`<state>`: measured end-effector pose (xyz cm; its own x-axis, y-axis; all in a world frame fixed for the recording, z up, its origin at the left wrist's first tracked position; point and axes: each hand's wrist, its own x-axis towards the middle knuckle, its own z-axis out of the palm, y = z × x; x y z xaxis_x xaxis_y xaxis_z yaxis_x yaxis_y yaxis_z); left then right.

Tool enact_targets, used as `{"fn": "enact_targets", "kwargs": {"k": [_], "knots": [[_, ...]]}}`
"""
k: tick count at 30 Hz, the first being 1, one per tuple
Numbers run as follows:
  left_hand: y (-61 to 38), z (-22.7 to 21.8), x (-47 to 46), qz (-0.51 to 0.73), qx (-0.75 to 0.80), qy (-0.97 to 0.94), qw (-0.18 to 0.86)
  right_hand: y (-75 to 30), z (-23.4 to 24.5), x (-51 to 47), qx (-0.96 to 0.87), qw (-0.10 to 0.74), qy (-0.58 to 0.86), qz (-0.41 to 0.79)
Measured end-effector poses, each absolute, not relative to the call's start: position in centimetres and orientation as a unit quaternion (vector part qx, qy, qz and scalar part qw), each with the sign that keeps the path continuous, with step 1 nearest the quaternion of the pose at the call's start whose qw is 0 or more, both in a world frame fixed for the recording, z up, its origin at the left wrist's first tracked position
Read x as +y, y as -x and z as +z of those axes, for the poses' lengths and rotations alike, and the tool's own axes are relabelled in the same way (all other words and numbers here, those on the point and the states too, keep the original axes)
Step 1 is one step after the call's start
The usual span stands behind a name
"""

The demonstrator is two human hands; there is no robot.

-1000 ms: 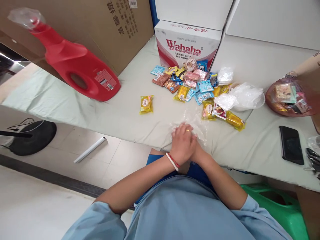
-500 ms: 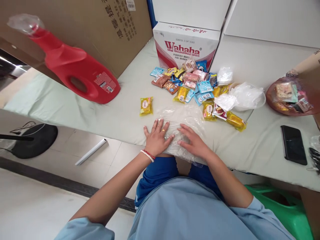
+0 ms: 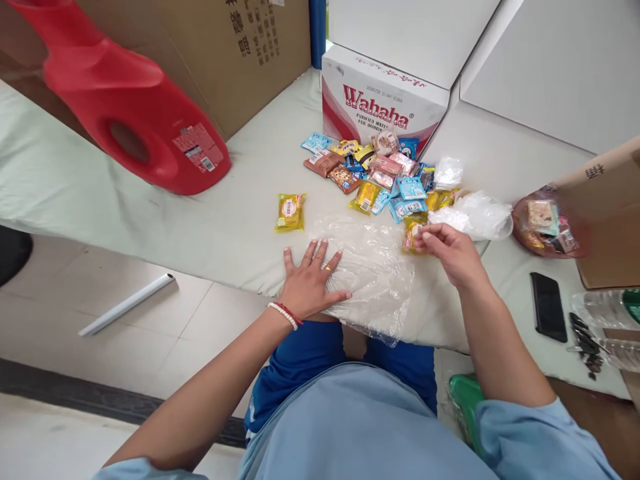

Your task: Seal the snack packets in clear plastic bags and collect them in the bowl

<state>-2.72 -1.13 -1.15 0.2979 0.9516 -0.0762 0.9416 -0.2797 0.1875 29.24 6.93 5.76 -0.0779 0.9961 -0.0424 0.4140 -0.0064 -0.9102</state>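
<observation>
A clear plastic bag (image 3: 374, 273) lies flattened at the near edge of the cloth-covered table (image 3: 235, 220). My left hand (image 3: 311, 283) rests flat on the bag's left side, fingers spread. My right hand (image 3: 447, 250) is past the bag's right edge, its fingertips pinched on a yellow snack packet (image 3: 412, 235). Behind it lies a pile of small wrapped snacks (image 3: 380, 172) in blue, pink, yellow and brown. One yellow packet (image 3: 289, 211) lies alone to the left of the bag.
A red detergent jug (image 3: 125, 113) lies at the left beside a brown carton (image 3: 240, 53). A Wahaha box (image 3: 380, 100) stands behind the snacks. Crumpled clear bags (image 3: 475, 212), a red bag of snacks (image 3: 547, 223), a black phone (image 3: 548, 307) and keys (image 3: 585, 340) lie at the right.
My hands, joined over the bag a second ago, spread it flat. My right hand then left the bag and reached right to the yellow packet. My view tilted slightly.
</observation>
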Motion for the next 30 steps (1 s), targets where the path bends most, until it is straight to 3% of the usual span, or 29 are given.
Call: {"fn": "enact_targets", "kwargs": {"k": [4,6,8,13,17,20,24,30], "knots": [[2.7,-1.2,-1.2,0.047,0.591,-0.799,0.101,-27.2,6.4,13.4,-0.796,0.093,0.594,0.075],[2.7,-1.3,-1.2,0.056,0.59,-0.799,0.105,-26.2,5.7,16.2,-0.825,-0.005,0.564,-0.008],[2.7,-1.4,-1.2,0.064,0.588,-0.799,0.108,-25.6,5.0,18.1,-0.832,-0.046,0.55,-0.047],[2.8,-1.5,-1.4,0.084,0.59,-0.795,0.115,-26.0,5.4,20.1,-0.807,-0.082,0.582,-0.051],[2.9,-1.5,-1.4,0.092,0.587,-0.795,0.122,-26.0,8.6,17.8,-0.787,0.026,0.616,-0.033],[2.9,-1.4,-1.4,0.095,0.586,-0.795,0.125,-24.2,10.2,13.5,-0.816,0.079,0.569,0.059],[2.9,-1.5,-1.3,0.097,0.587,-0.794,0.126,-20.3,8.3,7.2,-0.861,0.019,0.489,0.136],[2.7,-1.6,-1.3,0.101,0.605,-0.78,0.125,-18.5,3.3,3.3,-0.832,-0.035,0.538,0.131]]}}
